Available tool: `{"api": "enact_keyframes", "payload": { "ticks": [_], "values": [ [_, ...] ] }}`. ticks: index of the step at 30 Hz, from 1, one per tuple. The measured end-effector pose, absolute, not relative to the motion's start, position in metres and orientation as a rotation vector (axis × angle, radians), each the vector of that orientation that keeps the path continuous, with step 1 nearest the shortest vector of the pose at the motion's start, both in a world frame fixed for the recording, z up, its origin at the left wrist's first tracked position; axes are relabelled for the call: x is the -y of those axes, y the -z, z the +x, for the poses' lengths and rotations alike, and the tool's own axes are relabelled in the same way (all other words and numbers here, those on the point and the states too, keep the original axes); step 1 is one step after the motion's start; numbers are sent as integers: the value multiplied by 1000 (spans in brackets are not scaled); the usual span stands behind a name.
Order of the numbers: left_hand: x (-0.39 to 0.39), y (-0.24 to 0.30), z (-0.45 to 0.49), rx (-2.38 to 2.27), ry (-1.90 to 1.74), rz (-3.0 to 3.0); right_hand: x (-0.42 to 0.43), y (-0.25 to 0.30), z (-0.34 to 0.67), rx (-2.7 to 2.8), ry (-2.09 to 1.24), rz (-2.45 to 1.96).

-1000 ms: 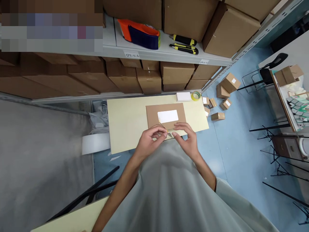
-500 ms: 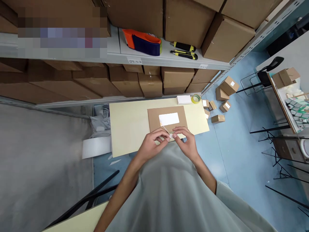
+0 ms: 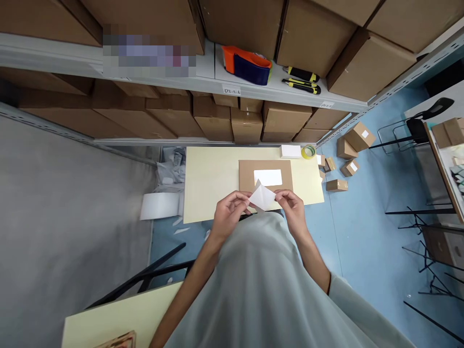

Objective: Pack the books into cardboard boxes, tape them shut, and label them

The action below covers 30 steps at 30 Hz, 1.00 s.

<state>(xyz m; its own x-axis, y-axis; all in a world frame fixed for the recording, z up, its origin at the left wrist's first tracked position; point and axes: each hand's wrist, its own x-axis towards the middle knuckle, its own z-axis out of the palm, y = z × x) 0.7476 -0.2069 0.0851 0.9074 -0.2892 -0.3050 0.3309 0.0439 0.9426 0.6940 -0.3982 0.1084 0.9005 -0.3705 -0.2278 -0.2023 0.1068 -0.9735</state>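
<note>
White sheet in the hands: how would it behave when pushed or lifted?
The white sheet is probably floppy, since it looks thin and bent. It seems light: the left hand and right hand merely pinch its edges.

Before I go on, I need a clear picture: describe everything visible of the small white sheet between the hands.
The small white sheet looks like thin paper, with no print that I can make out. It shows as a rough diamond, a corner pointing up and a faint crease below it. The left hand pinches its left side, the right hand its right corner. In view it overlaps the cardboard parcel; whether they touch, I cannot tell.
</note>
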Motion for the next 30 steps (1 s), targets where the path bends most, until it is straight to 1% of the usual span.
{"api": "enact_keyframes", "payload": {
  "ticks": [5,11,25,30],
  "values": [
    [213,-84,747,-116,478,1399,385,-108,695,-447,87,-1483],
    [219,-77,747,-189,337,1411,380,-106,696,-444,84,-1488],
    [216,-71,754,-55,180,1414,390,-105,701,-473,114,-1515],
    [212,-68,756,-57,188,1455,387,-105,704,-461,112,-1527]
  ]
}}
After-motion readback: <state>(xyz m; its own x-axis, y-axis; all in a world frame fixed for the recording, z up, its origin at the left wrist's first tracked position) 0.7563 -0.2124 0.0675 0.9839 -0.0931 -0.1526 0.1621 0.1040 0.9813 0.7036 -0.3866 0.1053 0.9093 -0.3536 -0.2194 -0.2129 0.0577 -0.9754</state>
